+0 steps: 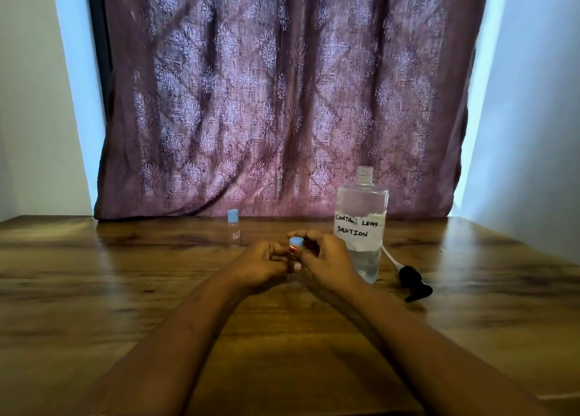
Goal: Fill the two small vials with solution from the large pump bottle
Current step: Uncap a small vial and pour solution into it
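A small clear vial (295,278) with a blue cap (296,242) stands upright on the wooden table (94,274). My left hand (260,263) grips its body from the left. The fingers of my right hand (326,257) close around the blue cap from the right. A second clear vial (233,232) with a blue cap stands alone farther back and to the left. The large clear bottle (361,224), labelled "Contact Lens Solution", stands uncapped just right of my hands, partly filled with liquid. Its black pump head (414,282) with a white tube lies on the table to its right.
A patterned purple curtain (282,95) hangs behind the table's far edge. White walls (533,117) flank it on both sides. The table's front right corner (558,393) shows at the lower right.
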Action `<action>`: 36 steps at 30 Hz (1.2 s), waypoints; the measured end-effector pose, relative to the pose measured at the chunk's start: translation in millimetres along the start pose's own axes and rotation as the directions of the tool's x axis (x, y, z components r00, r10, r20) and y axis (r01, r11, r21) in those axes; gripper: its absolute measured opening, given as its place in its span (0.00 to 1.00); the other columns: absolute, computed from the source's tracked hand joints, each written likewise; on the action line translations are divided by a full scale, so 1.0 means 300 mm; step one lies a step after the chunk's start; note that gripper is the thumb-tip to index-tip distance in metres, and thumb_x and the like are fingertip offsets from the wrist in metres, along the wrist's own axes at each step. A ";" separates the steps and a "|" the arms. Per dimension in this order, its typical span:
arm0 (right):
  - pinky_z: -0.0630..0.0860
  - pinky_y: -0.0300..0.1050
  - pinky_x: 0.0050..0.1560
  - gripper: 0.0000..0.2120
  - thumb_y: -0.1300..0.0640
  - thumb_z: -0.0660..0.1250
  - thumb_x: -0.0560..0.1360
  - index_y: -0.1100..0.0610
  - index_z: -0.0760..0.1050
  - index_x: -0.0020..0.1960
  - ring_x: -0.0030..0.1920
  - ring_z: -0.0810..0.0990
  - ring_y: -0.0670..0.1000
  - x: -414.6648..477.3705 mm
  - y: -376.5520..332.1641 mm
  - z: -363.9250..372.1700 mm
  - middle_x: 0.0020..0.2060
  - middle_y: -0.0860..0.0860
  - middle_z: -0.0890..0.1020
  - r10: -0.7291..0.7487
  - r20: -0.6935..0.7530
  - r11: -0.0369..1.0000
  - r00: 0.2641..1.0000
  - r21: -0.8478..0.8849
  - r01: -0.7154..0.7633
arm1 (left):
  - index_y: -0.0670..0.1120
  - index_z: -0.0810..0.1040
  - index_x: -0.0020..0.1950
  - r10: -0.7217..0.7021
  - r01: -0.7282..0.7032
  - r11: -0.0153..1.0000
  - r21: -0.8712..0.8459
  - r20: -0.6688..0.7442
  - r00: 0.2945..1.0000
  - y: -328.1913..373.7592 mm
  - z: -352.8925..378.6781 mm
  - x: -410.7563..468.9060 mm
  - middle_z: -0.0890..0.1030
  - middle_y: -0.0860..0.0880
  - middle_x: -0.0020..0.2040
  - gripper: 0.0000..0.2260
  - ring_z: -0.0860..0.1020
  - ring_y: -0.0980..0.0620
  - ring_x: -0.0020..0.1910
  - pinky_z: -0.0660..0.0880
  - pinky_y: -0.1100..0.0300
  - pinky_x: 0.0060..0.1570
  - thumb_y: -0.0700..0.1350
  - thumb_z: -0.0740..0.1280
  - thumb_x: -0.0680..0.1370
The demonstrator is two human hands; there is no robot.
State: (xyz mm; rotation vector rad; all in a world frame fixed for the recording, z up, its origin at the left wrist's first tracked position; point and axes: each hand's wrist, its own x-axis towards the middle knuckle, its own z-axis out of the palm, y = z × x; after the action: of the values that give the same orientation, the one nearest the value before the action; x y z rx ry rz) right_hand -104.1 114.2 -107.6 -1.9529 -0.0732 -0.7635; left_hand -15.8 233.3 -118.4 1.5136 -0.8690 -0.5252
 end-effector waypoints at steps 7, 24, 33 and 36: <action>0.78 0.34 0.39 0.18 0.61 0.68 0.74 0.56 0.71 0.62 0.47 0.79 0.45 0.012 -0.011 0.005 0.49 0.50 0.78 0.077 0.025 0.988 0.997 0.136 -0.079 | 0.38 0.78 0.44 0.034 -0.036 0.998 0.043 0.042 0.999 0.008 0.005 -0.001 0.85 0.51 0.32 0.12 0.84 0.58 0.34 0.79 0.67 0.37 0.24 0.61 0.75; 0.73 0.26 0.38 0.12 0.55 0.73 0.69 0.55 0.75 0.50 0.45 0.77 0.47 0.038 -0.001 0.018 0.47 0.51 0.78 -0.051 -0.090 0.985 0.995 -0.167 0.035 | 0.40 0.79 0.44 0.039 -0.040 0.999 0.024 0.033 0.999 0.005 -0.001 0.010 0.85 0.49 0.35 0.14 0.84 0.55 0.36 0.80 0.65 0.38 0.24 0.60 0.76; 0.74 0.25 0.42 0.13 0.61 0.67 0.74 0.56 0.72 0.58 0.47 0.76 0.40 0.021 -0.008 0.016 0.55 0.53 0.77 -0.024 0.062 0.999 0.998 0.025 0.022 | 0.41 0.79 0.45 0.029 -0.031 0.998 0.061 0.032 0.999 0.020 0.002 -0.006 0.85 0.50 0.37 0.16 0.84 0.57 0.37 0.80 0.66 0.39 0.24 0.58 0.76; 0.70 0.23 0.39 0.12 0.55 0.72 0.71 0.56 0.74 0.51 0.44 0.73 0.40 0.029 0.002 0.035 0.49 0.51 0.75 -0.062 -0.078 0.987 0.995 -0.153 0.049 | 0.40 0.78 0.45 0.040 -0.042 0.995 0.088 0.017 0.999 0.024 0.004 -0.006 0.82 0.47 0.38 0.15 0.83 0.59 0.35 0.80 0.67 0.37 0.23 0.57 0.76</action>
State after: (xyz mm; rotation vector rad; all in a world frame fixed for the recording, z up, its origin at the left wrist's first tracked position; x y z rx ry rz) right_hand -91.9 120.2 -106.5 -2.0667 -0.0203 -0.9087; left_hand -19.3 234.3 -111.7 1.5705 -0.9441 -0.4743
